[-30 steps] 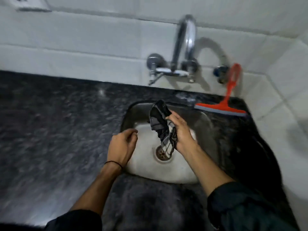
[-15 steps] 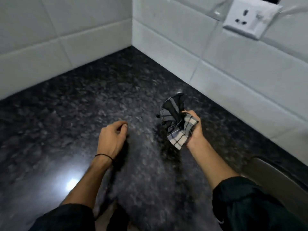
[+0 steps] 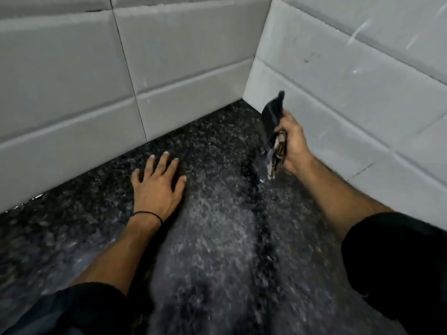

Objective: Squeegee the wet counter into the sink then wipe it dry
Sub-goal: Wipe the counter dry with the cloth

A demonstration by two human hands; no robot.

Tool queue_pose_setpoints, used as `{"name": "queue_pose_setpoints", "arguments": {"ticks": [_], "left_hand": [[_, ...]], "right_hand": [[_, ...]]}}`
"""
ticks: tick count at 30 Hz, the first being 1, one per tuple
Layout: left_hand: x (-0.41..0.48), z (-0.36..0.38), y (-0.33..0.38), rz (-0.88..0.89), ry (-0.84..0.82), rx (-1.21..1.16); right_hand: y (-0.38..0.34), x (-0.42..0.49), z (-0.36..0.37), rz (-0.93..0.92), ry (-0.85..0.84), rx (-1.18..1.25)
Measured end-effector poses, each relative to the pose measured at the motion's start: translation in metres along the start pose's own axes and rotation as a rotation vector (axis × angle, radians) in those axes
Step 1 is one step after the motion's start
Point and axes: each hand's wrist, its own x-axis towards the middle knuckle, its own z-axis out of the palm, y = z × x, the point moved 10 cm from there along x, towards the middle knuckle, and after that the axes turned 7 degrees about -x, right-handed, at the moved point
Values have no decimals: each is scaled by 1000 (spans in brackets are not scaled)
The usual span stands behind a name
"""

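While right hand (image 3: pixel 294 143) grips crumpled cloth (image 3: pixel 273 131), speckled granite counter (image 3: pixel 217 213)

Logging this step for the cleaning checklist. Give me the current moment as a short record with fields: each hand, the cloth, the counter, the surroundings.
left hand: open, fingers spread, palm down flat on the counter
right hand: closed around the cloth, raised near the right wall
cloth: dark, checked, bunched up, appears held above the counter rather than lying on it
counter: dark speckled stone, sheen in places; picture too blurred to judge wetness
tiled walls: white, meeting at the corner behind the hands
sink and squeegee: not in view
wiping: not visibly begun
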Motion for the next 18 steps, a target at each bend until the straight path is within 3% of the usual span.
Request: {"name": "queue_pose_setpoints", "arguments": {"ticks": [3,9,12,16,18], "left_hand": [[10,13,-22,-79,-36,24],[11,16,-24,-98,-31,24],[12,16,-23,-99,-32,31],[12,19,-23,-98,-38,51],[13,20,-23,-99,-36,54]], "right_hand": [[-7,53,23,-149,-58,-610],[69,112,46,-275,-227,-1477],[93,112,49,-289,-171,-1656],[88,127,47,-496,-388,-1752],[78,160,33,-457,-305,-1811]]}}
